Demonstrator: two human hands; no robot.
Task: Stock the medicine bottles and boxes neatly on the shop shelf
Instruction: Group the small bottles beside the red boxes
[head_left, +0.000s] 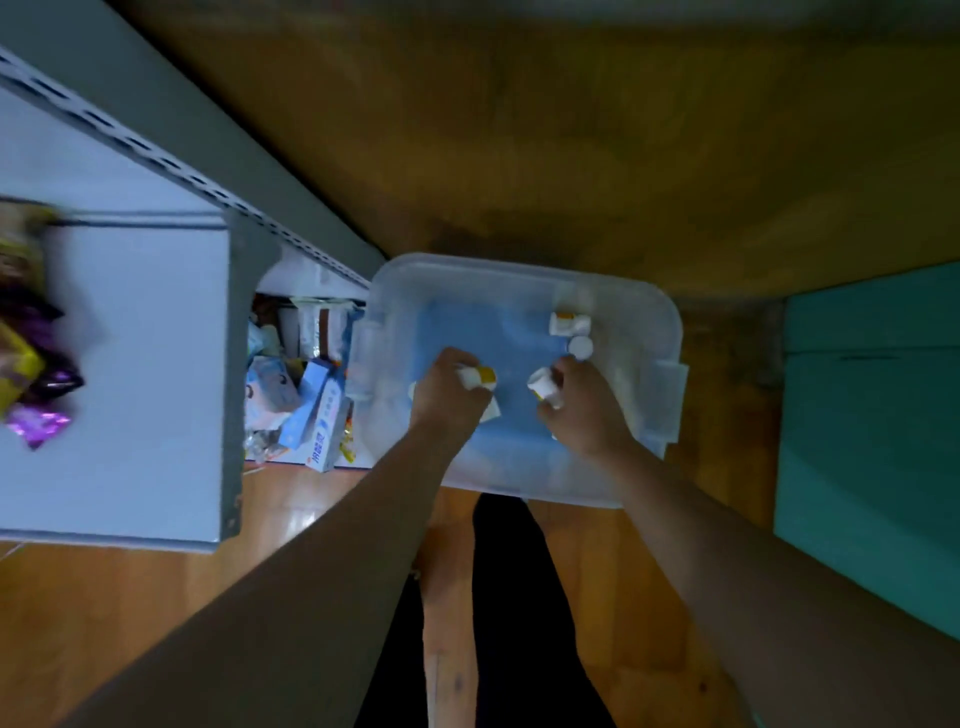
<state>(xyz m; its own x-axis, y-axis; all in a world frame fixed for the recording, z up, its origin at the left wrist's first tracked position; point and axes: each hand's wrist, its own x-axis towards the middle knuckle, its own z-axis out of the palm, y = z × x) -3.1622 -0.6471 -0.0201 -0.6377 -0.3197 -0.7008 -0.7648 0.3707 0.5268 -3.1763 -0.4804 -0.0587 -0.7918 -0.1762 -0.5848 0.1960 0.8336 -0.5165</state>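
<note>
1. The landmark is the clear plastic bin (524, 291) on the wooden floor; both hands reach down into it, so the step in hand looks like gathering bottles to carry to the shelf (140, 364), which stands to the bin's left.
2. The left hand (449, 395) is inside the bin's left half, fingers curled around a white bottle with a yellow label (480, 376). A second pale item seems tucked under the palm, but blur hides what it is.
3. The right hand (584, 410) is in the bin's right half, fingers wrapped around a second white bottle (543, 387), cap pointing towards the bin's middle.
4. To do this well, I judge each grip should close on the bottle's body rather than the cap, and both hands should lift straight up clear of the bin's wall before swinging left.
5. Count in the bin: two bottles held, one per hand; two more loose near the far right corner, one lying down (569, 323), one standing (580, 347). Four clear bottles in all.
6. Boxes (317, 410) lie heaped low just left of the bin; too jumbled to count.
</note>
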